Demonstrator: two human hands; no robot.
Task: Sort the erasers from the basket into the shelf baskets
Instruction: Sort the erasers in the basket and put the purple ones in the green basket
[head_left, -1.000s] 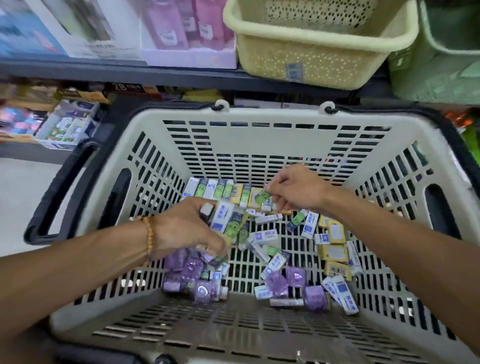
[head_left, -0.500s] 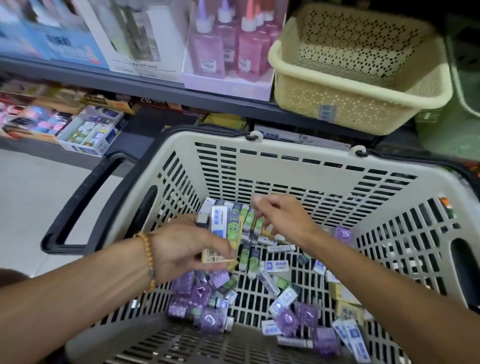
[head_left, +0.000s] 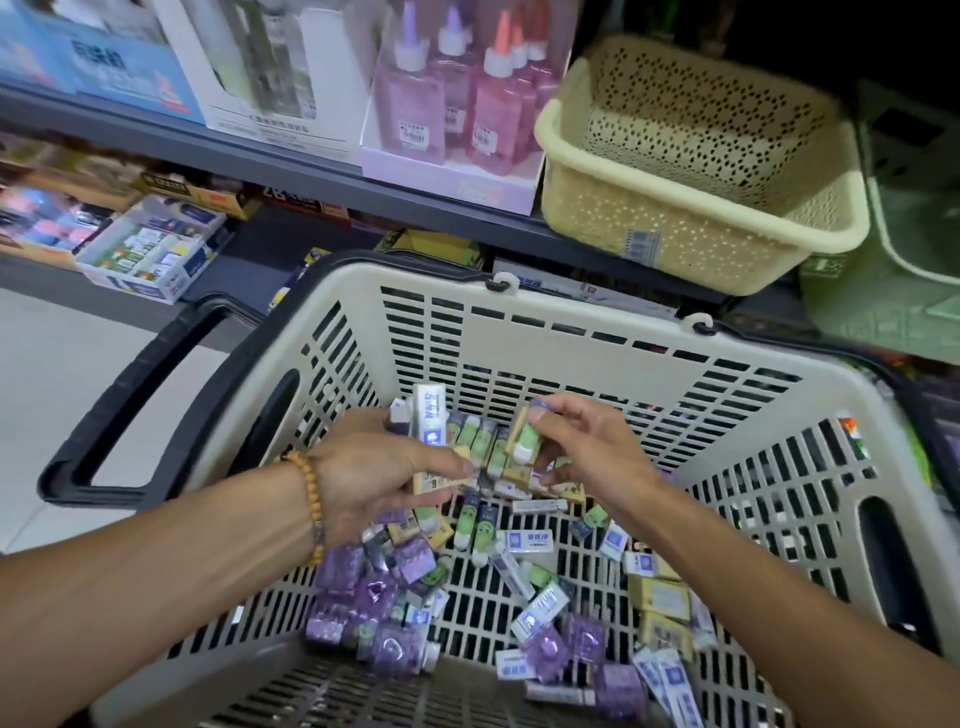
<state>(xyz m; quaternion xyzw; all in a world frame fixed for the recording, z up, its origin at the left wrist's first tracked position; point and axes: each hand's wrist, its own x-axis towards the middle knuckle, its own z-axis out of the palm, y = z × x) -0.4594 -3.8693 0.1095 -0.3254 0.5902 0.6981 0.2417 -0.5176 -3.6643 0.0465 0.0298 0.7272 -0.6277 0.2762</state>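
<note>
In a shop aisle with a pale tiled floor (head_left: 57, 395), a beige slotted shopping basket (head_left: 597, 338) with black handles sits below a dark shelf (head_left: 291, 166) that carries glue bottles (head_left: 457, 98), boxed goods, a cream perforated shelf basket (head_left: 691, 208) and a green shelf basket (head_left: 904, 270). The left hand (head_left: 374, 473) grips a stack of erasers (head_left: 431, 421) above the shopping basket, while the right hand (head_left: 587, 457) pinches a green-sleeved eraser (head_left: 527, 441) just beside them. Loose erasers (head_left: 524, 582) in white, purple and yellow wrappers litter the basket floor.
</note>
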